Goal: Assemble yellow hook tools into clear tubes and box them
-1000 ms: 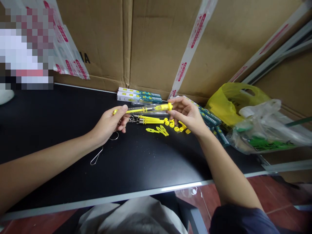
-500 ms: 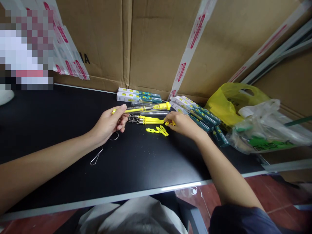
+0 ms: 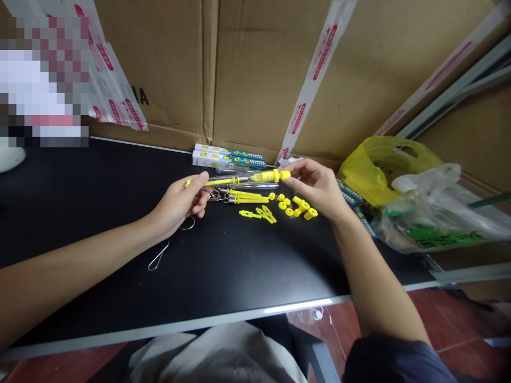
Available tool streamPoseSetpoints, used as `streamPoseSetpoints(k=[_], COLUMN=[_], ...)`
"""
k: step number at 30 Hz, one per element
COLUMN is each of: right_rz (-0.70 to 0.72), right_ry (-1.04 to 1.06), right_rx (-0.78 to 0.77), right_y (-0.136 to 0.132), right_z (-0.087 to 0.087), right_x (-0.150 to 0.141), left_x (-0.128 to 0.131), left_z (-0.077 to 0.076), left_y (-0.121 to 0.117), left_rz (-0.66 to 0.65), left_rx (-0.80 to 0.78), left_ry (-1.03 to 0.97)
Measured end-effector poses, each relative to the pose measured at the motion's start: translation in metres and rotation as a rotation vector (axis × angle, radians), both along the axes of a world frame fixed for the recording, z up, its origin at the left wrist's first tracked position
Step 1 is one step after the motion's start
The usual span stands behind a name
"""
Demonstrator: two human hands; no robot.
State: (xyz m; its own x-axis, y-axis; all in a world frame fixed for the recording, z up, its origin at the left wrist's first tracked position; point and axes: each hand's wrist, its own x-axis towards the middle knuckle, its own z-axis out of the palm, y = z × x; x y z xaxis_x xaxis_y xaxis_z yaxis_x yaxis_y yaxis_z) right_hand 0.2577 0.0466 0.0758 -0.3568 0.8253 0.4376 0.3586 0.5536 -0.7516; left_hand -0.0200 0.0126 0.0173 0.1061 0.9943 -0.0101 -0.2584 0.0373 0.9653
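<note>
My left hand [image 3: 186,197] is closed on the left end of a tubular spring scale [image 3: 235,180], a clear tube with yellow and metal parts inside, held level above the table. At the tube's right end, my right hand [image 3: 315,186] pinches a small yellow cap [image 3: 285,175]; whether it touches the tube's yellow collar I cannot tell. Below lie several loose yellow caps [image 3: 304,206], flat yellow tabs [image 3: 265,214] and yellow rods with metal springs [image 3: 249,198]. Wire hooks [image 3: 158,256] rest near my left hand.
Printed boxes [image 3: 227,157] lie at the back against the cardboard [image 3: 247,80], with more boxes [image 3: 361,219] partly hidden behind my right hand. A clear tube [image 3: 255,186] lies behind the rods. A yellow bag [image 3: 359,165] and a clear bag [image 3: 435,213] stand at right on the black table [image 3: 191,298].
My right hand has risen from the loose yellow parts to the tube's right end, now with a yellow cap between its fingers. The left hand and the spring scale have stayed nearly still.
</note>
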Motion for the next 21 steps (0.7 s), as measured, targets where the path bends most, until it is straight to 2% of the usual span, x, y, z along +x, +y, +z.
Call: streamPoseSetpoints(k=[21], right_rz=[0.041], right_ry=[-0.034], right_rx=[-0.047], right_y=[-0.0034], right_z=[0.0013], right_x=[-0.0013], left_x=[0.0004], left_z=[0.0006], left_y=[-0.0016], left_rz=[-0.025], left_rx=[-0.001], left_ry=[0.039])
